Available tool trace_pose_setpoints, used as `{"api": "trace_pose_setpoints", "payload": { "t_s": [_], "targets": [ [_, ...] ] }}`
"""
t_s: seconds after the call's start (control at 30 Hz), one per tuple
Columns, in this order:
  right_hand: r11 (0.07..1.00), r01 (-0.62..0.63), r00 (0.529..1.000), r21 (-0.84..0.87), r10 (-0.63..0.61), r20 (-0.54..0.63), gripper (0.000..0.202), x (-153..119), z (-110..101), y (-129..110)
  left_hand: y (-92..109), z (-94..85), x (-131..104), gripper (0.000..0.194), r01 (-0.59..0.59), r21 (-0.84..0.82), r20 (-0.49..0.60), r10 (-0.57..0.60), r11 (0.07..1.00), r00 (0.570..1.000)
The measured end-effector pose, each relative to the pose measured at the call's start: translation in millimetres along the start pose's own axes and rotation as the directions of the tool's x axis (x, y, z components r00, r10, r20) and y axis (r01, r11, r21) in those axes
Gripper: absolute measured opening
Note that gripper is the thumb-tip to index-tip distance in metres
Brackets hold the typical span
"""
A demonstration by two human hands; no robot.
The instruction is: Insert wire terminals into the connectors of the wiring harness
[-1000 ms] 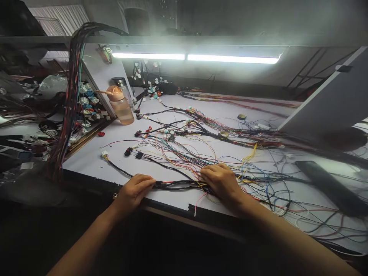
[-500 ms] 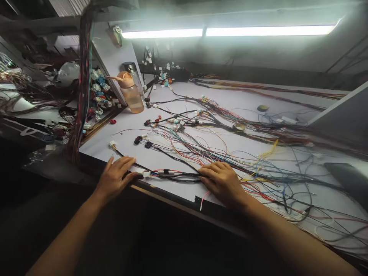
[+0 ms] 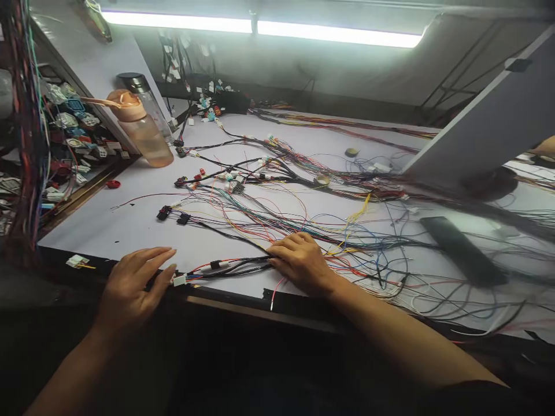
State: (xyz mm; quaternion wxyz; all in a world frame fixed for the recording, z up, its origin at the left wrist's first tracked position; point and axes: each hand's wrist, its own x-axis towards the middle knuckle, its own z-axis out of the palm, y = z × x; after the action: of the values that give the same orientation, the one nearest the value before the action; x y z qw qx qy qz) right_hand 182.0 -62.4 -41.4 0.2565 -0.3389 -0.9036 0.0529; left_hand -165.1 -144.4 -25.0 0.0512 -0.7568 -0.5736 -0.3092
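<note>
The right hand (image 3: 299, 263) has its fingers closed on one black wire bundle (image 3: 236, 268) at the near side of the table (image 3: 87, 228). The left hand (image 3: 134, 283), fingers parted and empty, is just beside one white connector (image 3: 179, 280). Two bottles (image 3: 150, 138) stand far left.

the desk (image 3: 87, 228) is showing a smooth white top with a soft sheen, and the strip (image 3: 73, 200) along its left edge is looking like brown wood. the wires (image 3: 269, 218) are wearing thin, plastic-looking coats; the black harness (image 3: 243, 267) is appearing duller. the white connector (image 3: 180, 279) is looking like hard moulded plastic. the peach bottle (image 3: 150, 141) is showing smooth, translucent plastic, while the clear bottle (image 3: 156, 107) is carrying a glossy dark cap (image 3: 133, 82). the dark slab (image 3: 463, 251) is looking flat and mostly matt.
</note>
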Motion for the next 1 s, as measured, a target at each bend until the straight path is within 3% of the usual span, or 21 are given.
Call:
{"api": "trace_pose_setpoints", "payload": {
  "t_s": [0.1,0.23,0.3,0.4,0.57,0.7,0.83,1.0],
  "targets": [
    [0.997,-0.077,0.995,0.008,0.077,-0.065,0.021,1,-6,6,23,29.3,42,0.037,-0.080,-0.097,0.006,0.081,0.992,0.997],
    [0.983,-0.179,0.969,0.030,0.181,-0.165,0.026,-1,-15,22,33,68.7,86,0.034,-0.154,-0.120,0.139,0.170,0.981,0.976],
    [0.975,-0.218,0.960,0.042,0.222,-0.168,0.030,-2,-18,30,36,81.1,94,0.035,-0.206,-0.135,0.195,0.229,0.969,0.954],
    [0.971,-0.238,0.966,0.031,0.240,-0.096,0.035,-2,-24,38,37,90.9,88,0.034,-0.248,-0.179,0.241,0.287,0.952,0.927],
    [0.983,-0.177,0.980,0.055,0.170,0.103,0.017,-8,-45,43,28,97.5,68,0.033,-0.189,-0.200,0.235,0.234,0.961,0.943],
    [0.990,-0.137,0.969,0.046,0.124,0.216,0.017,-30,-71,42,26,95.7,72,0.034,-0.195,-0.178,0.217,0.232,0.964,0.948],
    [0.997,-0.078,0.973,-0.010,0.079,0.217,0.028,-61,-86,34,43,81.6,73,0.038,-0.244,-0.128,0.146,0.261,0.961,0.954],
    [0.996,-0.065,0.987,-0.062,0.073,0.146,0.028,-88,-77,27,67,70.8,46,0.052,-0.346,-0.193,0.151,0.376,0.918,0.914]
  ]
}}
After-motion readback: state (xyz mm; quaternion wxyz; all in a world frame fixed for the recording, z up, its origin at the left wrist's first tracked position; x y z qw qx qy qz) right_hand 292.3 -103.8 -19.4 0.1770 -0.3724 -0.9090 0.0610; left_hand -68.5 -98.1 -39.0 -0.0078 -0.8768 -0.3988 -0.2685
